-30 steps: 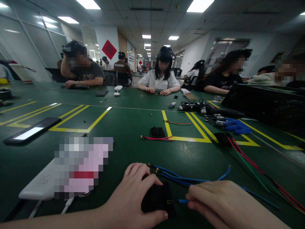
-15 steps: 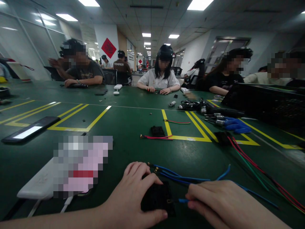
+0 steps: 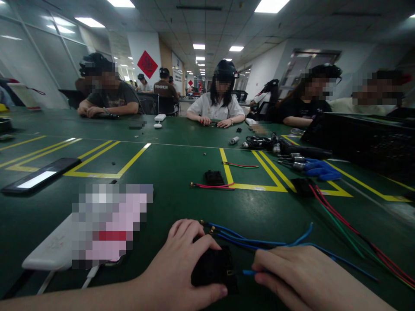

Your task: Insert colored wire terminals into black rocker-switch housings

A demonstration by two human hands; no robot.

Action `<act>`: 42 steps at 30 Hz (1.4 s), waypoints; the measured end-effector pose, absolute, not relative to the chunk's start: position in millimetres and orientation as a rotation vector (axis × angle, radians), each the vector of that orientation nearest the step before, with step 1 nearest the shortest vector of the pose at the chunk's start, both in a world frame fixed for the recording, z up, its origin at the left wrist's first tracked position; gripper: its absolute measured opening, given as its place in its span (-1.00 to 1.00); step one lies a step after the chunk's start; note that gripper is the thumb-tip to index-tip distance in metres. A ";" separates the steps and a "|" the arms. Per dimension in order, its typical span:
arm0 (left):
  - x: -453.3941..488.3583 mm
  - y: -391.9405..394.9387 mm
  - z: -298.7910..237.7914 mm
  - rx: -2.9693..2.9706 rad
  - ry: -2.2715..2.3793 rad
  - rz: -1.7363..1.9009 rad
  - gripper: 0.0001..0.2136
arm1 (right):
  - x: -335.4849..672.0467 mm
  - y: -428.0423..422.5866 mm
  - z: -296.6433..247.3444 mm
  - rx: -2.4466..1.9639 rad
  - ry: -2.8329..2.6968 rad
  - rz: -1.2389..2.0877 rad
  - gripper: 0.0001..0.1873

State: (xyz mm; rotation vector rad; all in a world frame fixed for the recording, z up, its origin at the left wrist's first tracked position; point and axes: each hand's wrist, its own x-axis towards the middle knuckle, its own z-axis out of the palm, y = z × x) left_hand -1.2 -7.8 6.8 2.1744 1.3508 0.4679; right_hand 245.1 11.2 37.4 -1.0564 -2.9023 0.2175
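Observation:
My left hand is wrapped round a black plastic housing on the green table, thumb in front and fingers behind. My right hand pinches a blue wire just right of the housing. The wire's terminal end reaches the housing's right side; how far in it sits, I cannot tell. Behind my hands lie several loose blue wires with brass-coloured terminals at their left ends.
Further back is another black housing beside red wires. At right, a black block trails red and green wires. Blue-handled tools lie behind it. A white power bank and a phone occupy the left. People sit opposite.
My hands, the housing and the blue wire hold nearly the same position. Across the table at left, a person's raised hand has come down to the tabletop.

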 end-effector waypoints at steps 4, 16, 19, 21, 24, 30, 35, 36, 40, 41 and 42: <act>-1.9 -8.6 6.1 2.168 1.358 0.463 -0.58 | 245.2 11.3 37.8 -1.050 -2.876 0.204 -0.77; -1.9 -8.9 5.8 2.191 1.340 0.501 -0.58 | 245.6 10.5 38.8 -1.021 -2.869 0.169 -0.77; -2.2 -9.0 5.7 2.194 1.337 0.494 -0.58 | 245.4 10.1 39.3 -1.025 -2.881 0.149 -0.78; -2.3 -9.2 5.8 2.192 1.337 0.492 -0.58 | 244.4 9.9 39.9 -1.021 -2.891 0.143 -0.78; -2.1 -9.7 6.4 2.200 1.333 0.499 -0.59 | 241.6 10.0 41.4 -1.043 -2.903 0.139 -0.78; -1.8 -10.5 7.2 2.205 1.330 0.486 -0.58 | 239.9 12.3 41.0 -1.046 -2.931 0.175 -0.78; -1.5 -9.9 6.5 2.184 1.334 0.481 -0.58 | 241.2 12.9 38.9 -1.030 -2.940 0.173 -0.79; -1.4 -9.8 6.6 2.182 1.336 0.477 -0.58 | 241.0 12.8 39.1 -1.028 -2.939 0.173 -0.79; -1.1 -9.7 7.1 2.186 1.338 0.459 -0.57 | 239.6 12.8 41.6 -1.032 -2.913 0.151 -0.79; -1.0 -9.8 7.3 2.184 1.339 0.452 -0.57 | 239.7 12.7 42.0 -1.022 -2.911 0.150 -0.78; -0.9 -9.8 7.3 2.182 1.340 0.447 -0.57 | 240.1 12.5 42.2 -1.018 -2.908 0.147 -0.78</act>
